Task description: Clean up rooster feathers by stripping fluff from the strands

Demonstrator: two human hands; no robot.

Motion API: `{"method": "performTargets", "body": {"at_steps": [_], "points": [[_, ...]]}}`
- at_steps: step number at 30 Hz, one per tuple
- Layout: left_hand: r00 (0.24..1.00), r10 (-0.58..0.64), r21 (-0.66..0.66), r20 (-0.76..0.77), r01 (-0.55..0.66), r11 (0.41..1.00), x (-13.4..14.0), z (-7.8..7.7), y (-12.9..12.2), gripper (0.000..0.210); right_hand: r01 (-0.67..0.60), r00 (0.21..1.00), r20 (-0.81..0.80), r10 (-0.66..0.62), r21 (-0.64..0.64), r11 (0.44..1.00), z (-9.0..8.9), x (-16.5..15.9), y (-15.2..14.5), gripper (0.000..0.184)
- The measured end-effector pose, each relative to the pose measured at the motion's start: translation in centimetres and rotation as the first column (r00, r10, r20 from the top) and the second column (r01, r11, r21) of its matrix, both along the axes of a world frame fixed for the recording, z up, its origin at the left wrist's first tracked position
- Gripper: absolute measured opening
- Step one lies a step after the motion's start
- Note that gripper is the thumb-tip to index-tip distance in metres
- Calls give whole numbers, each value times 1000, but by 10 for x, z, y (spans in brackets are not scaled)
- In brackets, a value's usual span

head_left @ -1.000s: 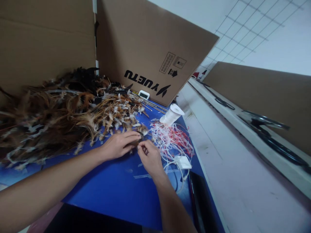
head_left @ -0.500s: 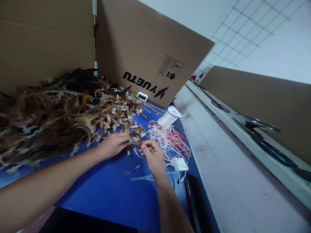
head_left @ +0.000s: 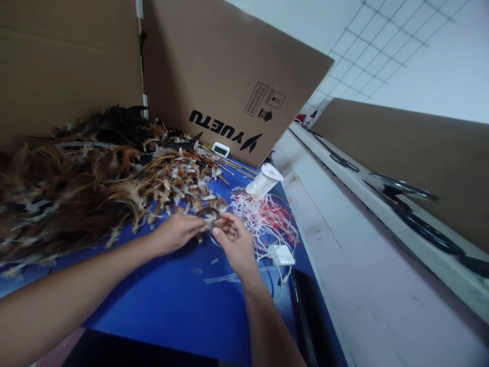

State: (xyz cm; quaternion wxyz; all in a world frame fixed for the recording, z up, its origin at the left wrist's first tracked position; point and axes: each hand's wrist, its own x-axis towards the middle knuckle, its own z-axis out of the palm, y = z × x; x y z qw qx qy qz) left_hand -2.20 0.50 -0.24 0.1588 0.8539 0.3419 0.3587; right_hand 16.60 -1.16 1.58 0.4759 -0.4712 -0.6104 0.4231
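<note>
A small bunch of brown and white feathers [head_left: 210, 218] is between my two hands above the blue table. From the left, my left hand [head_left: 178, 232] pinches it, thumb against fingers. My right hand [head_left: 236, 242] reaches in from the other side, its fingers curled and thumb and forefinger at the bunch; the exact contact is blurred. A large heap of brown, black and white feathers [head_left: 164, 178] lies just beyond my left hand. Close to the right hand are a tangle of white and red strips [head_left: 269, 214] and a white spool [head_left: 264, 181].
Cardboard panels [head_left: 229, 61] stand behind the heap, with a small white digital display [head_left: 220, 149] and thin sticks [head_left: 240, 167] at the foot. A white adapter [head_left: 282, 255] with cables sits at right. Scissors [head_left: 344, 162] lie on the ledge beyond the table [head_left: 171, 306].
My right hand has moved slightly up and left, its fingers now less tightly closed at the feather bunch. My left hand keeps its pinch. The whole view has shifted a little.
</note>
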Motion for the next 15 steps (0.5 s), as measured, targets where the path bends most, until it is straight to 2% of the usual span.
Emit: {"method": "performTargets", "body": {"at_steps": [4,9,12,15], "points": [[999,-34,-36,26,35,999,0,-1,-2,23,-22,994,104,22,3,1000,-4,0,0,16],[999,25,-117,30,-22,993,-1,1,-2,22,3,995,97,-4,15,1000,-4,1,0,16],[1000,29,-78,4,-28,997,-1,5,-2,22,3,996,94,-6,34,999,-2,0,-1,17],[997,64,-69,43,-60,996,-2,9,-1,22,22,998,57,-24,32,999,0,-1,-1,19]]}}
